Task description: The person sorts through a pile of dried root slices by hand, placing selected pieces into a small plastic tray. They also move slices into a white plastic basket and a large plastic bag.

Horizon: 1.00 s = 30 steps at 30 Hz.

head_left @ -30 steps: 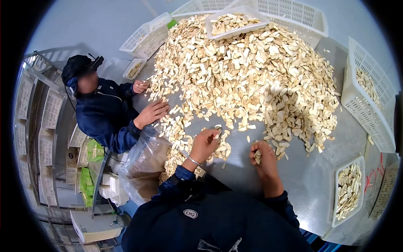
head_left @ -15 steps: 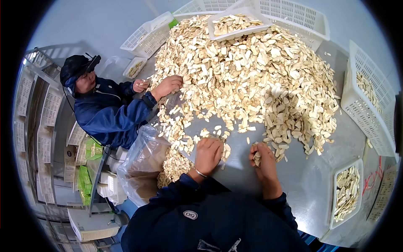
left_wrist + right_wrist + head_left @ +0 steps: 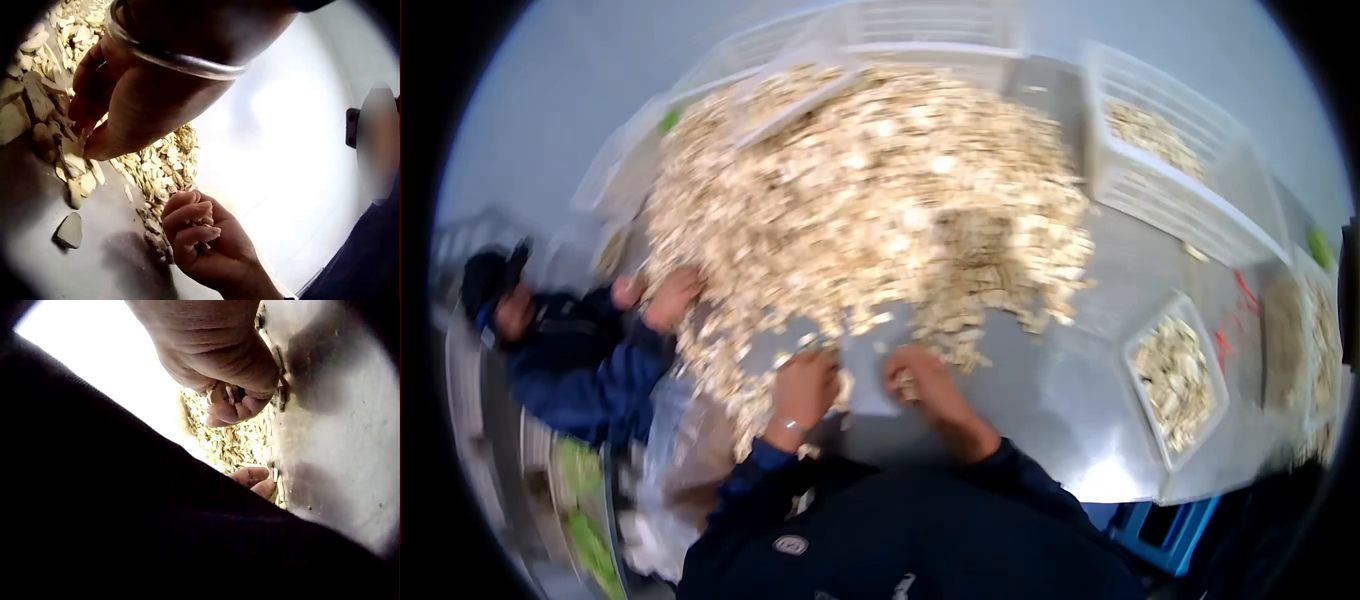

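Observation:
A large heap of pale dried slices (image 3: 850, 190) covers much of the metal table (image 3: 1060, 390). At its near edge is my left hand (image 3: 808, 388), with a bracelet at the wrist; in the left wrist view the thumb and fingers of this hand (image 3: 147, 103) pinch a slice (image 3: 73, 157) among others on the metal. My right hand (image 3: 935, 390), a little to the right, curls round a few slices. The right wrist view shows these slices (image 3: 219, 394) in the curled fingers of the right hand (image 3: 219, 350), above the table.
Another person (image 3: 580, 350) reaches into the heap from the left. A tray of slices (image 3: 1175, 385) stands at the right, a white basket (image 3: 1180, 190) behind it. More baskets line the back. A clear plastic bag (image 3: 670, 430) hangs at the left edge.
The head view has swung, so the scene sits further left and looks blurred. My left hand has drawn back slightly from the heap since the earliest frame; the right still holds its slices.

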Available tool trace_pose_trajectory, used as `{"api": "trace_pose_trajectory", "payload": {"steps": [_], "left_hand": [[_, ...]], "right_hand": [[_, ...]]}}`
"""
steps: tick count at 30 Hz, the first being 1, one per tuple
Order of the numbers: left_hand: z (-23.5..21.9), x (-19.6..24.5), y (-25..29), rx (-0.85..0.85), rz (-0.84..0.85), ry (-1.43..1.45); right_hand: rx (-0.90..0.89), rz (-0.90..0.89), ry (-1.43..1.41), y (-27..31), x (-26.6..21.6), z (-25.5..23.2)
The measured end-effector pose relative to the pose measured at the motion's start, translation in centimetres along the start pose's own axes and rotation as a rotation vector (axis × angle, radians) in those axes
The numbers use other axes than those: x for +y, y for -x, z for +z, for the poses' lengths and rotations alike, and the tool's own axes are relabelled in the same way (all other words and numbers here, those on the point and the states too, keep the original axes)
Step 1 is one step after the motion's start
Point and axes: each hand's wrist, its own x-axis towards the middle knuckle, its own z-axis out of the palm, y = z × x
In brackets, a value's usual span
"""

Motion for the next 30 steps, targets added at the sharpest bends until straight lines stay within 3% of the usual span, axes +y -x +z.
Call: {"api": "trace_pose_trajectory", "payload": {"steps": [4,6,9,12,16,19,23,27,30], "left_hand": [[-0.2,1.1,-0.2,0.051,0.057,0.106],[0.3,0.4,0.0,-0.03,0.007,0.124],[0.3,0.6,-0.2,0.027,0.067,0.24],[-0.2,1.1,-0.8,0.076,-0.011,0.37],[-1.8,2.1,-1.8,0.22,0.21,0.209],[-1.7,4.3,-1.5,0.181,0.081,0.485],[-3.5,9.1,-1.1,0.093,0.083,0.601],[-3.5,8.0,-0.6,0.32,0.09,0.495],[-3.4,5.8,0.4,0.289,0.052,0.55]], "right_hand": [[0.127,0.096,-0.006,0.5,-1.1,1.1],[0.111,0.104,-0.043,0.3,-0.8,0.7],[0.062,0.08,-0.043,0.2,-0.3,0.4],[0.066,0.077,-0.064,0.1,0.0,0.6],[0.034,0.08,-0.036,0.0,0.6,0.4],[0.023,0.148,-0.078,0.5,-0.5,1.1],[-0.116,0.222,-0.191,0.9,-1.1,1.2],[-0.047,0.064,-0.163,1.1,-1.1,0.5],[0.145,-0.016,-0.027,3.5,-4.4,-1.8]]}}
